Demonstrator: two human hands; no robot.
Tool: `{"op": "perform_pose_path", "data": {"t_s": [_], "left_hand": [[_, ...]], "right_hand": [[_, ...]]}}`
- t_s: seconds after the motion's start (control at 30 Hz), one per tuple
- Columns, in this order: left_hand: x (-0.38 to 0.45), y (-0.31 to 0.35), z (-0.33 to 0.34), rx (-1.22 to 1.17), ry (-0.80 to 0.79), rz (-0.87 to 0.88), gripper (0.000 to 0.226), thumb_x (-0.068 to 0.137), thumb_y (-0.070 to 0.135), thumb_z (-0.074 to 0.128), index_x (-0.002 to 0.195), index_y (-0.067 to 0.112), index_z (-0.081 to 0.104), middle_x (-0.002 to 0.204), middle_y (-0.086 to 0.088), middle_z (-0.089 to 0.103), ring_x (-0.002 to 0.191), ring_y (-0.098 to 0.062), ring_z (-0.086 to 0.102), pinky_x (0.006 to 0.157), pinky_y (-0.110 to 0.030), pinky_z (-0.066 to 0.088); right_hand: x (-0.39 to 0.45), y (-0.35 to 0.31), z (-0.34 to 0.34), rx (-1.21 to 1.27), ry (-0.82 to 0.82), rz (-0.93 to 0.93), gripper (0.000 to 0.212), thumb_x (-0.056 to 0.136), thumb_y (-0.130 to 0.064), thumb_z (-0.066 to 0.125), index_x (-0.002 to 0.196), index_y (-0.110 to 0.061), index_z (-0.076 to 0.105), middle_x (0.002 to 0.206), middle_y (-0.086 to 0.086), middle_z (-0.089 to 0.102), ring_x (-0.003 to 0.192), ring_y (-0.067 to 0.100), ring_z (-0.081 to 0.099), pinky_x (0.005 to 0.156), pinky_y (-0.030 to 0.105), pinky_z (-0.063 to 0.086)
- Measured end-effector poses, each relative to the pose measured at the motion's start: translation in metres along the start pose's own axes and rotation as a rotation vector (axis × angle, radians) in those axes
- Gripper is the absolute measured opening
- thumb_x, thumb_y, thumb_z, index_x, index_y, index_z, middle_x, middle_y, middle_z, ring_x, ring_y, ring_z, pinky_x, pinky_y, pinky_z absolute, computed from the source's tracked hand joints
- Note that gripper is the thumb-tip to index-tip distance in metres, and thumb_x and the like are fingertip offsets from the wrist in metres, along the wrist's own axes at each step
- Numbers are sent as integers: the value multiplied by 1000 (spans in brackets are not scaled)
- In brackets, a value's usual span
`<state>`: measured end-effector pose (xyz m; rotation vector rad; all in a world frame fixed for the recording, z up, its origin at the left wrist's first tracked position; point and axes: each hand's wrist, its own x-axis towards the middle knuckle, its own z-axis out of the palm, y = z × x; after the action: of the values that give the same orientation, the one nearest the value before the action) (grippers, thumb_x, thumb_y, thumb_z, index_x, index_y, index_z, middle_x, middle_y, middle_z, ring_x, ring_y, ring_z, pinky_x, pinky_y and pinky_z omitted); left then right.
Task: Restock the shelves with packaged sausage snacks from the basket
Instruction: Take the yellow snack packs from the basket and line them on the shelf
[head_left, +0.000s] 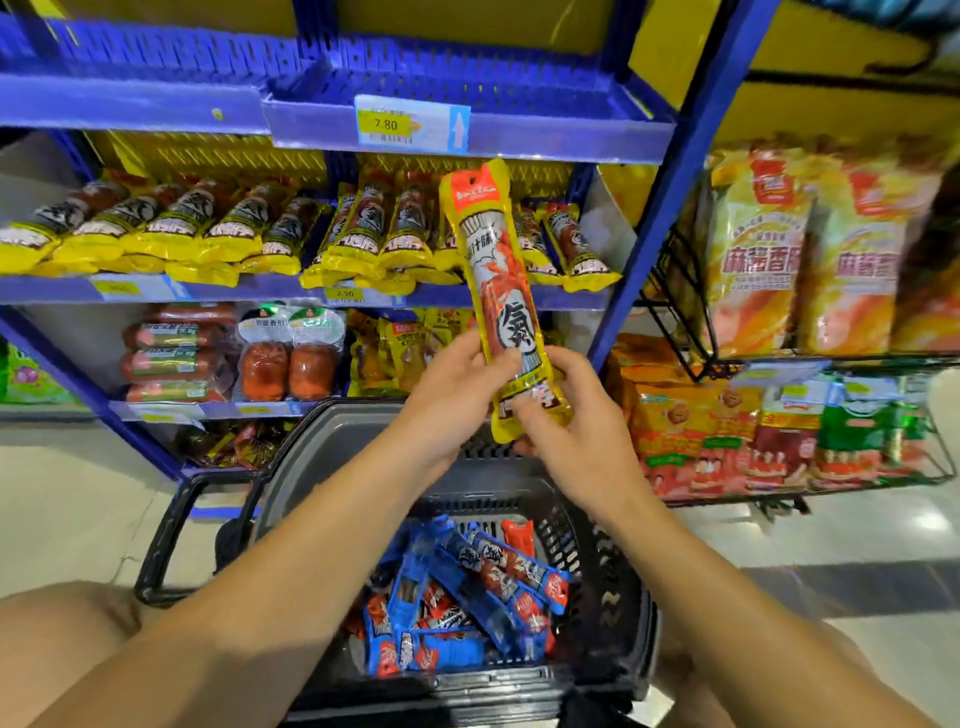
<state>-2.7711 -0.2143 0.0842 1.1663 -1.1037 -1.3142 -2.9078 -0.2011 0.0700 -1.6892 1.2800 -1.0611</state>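
Observation:
A long yellow sausage pack (498, 270) stands nearly upright in front of the middle shelf. My left hand (457, 395) grips its lower part with the thumb across the front. My right hand (566, 415) pinches the bottom end of the same pack. Below my arms sits a black basket (618, 597) holding several blue-and-red sausage packs (467, 597). The middle blue shelf (249, 288) carries a row of matching yellow sausage packs (218, 234).
The top blue shelf (467, 130) bears a 7.80 price tag (387, 124). The lower shelf holds red sausages (176, 358) and vacuum packs. A black wire rack (670, 306) at the right carries orange snack bags (753, 249). Pale floor lies on both sides.

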Motion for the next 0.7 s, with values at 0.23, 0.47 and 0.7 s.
{"op": "perform_pose_path", "data": {"t_s": [0.23,0.47,0.7], "left_hand": [[22,25,-3,897,127,405,60,88,49,54,141,24,46,140,1,54,131,-18,44,108,-36,36],[41,41,-29,1214,186,517,69,90,57,48,149,23,35,157,-2,32,147,-25,19,119,-44,16],[54,39,-23,1285,192,522,69,91,56,50,150,24,32,159,-2,27,148,-25,15,119,-48,15]], "right_hand": [[7,2,-30,222,205,77,27,95,-14,62,115,-33,63,97,-10,72,89,12,70,70,32,60],[-1,31,-53,82,255,111,29,95,-17,62,124,-22,63,102,-20,69,92,-9,63,75,11,48],[31,33,-53,210,318,260,15,97,-25,58,111,-27,64,96,-1,74,74,15,70,71,33,59]]}}
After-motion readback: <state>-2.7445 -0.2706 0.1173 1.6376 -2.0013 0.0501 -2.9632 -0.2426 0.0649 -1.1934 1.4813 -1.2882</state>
